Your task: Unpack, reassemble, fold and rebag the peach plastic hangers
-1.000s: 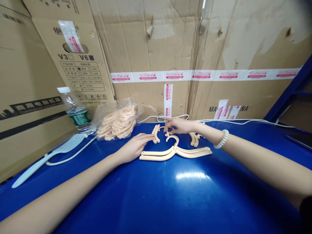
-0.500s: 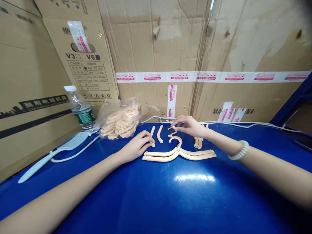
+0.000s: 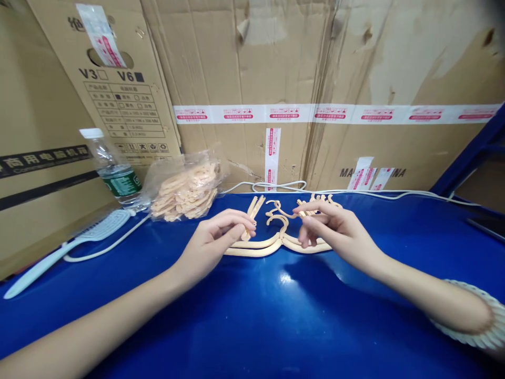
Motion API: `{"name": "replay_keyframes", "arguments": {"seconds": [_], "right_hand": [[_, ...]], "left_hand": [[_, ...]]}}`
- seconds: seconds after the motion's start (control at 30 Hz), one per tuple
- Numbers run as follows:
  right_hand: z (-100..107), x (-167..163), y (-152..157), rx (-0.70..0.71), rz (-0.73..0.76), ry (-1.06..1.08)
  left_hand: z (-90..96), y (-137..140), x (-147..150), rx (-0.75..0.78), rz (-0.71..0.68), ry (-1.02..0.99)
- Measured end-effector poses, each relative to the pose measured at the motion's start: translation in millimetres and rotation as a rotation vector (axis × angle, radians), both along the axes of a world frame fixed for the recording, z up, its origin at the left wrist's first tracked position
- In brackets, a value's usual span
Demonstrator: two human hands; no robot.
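Observation:
My left hand is pinched on a peach plastic hanger arm, whose end shows at my fingertips. Two slim bars rise just behind it; I cannot tell whether both are held. My right hand pinches a thin curved hanger hook between thumb and forefinger, its curl pointing left. Below and between both hands, assembled peach hangers lie side by side on the blue table, their hooks pointing away from me. My right hand hides part of their right arms.
Several loose hanger pieces lie behind my right hand. At the back left are a clear bag of peach parts, a water bottle and a pale blue hairbrush. A white cable runs along the cardboard wall.
Both hands have come nearer to me, lifting pieces off the table. My right hand has brought the hook up from the back, and my view has shifted slightly.

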State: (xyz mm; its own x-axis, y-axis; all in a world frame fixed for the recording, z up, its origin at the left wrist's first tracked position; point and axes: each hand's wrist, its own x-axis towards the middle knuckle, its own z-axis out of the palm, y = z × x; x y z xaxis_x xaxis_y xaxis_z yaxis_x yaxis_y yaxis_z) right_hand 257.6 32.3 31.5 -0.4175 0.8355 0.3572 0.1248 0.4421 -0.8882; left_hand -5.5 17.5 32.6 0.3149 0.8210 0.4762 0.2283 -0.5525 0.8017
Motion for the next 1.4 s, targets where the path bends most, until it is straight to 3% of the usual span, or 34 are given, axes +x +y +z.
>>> {"name": "replay_keyframes", "arguments": {"seconds": [0.1, 0.27, 0.5, 0.73, 0.97, 1.2, 1.4], "right_hand": [[-3, -9, -8, -0.150, 0.036, 0.139], [-13, -20, -21, -0.282, 0.092, 0.257], [-19, -24, -28, -0.423, 0.124, 0.326], [-20, -26, -27, -0.606, 0.091, 0.475], [-22, -26, -28, -0.568, 0.150, 0.379], [-20, -27, -31, -0.683, 0.220, 0.345], [-20, -28, -32, -0.688, 0.228, 0.337]], "left_hand": [[-5.6, -10, 11, -0.182, -0.019, -0.108], [-13.2, -18, 18, -0.411, -0.090, -0.288], [-18.0, -23, 25, -0.514, -0.146, -0.460], [-22.7, -23, 24, -0.464, -0.066, -0.394], [-22.4, -24, 26, -0.400, -0.051, -0.291], [-21.8, -28, 26, -0.308, -0.058, -0.232], [-21.6, -31, 26, -0.194, -0.071, -0.138]]}}
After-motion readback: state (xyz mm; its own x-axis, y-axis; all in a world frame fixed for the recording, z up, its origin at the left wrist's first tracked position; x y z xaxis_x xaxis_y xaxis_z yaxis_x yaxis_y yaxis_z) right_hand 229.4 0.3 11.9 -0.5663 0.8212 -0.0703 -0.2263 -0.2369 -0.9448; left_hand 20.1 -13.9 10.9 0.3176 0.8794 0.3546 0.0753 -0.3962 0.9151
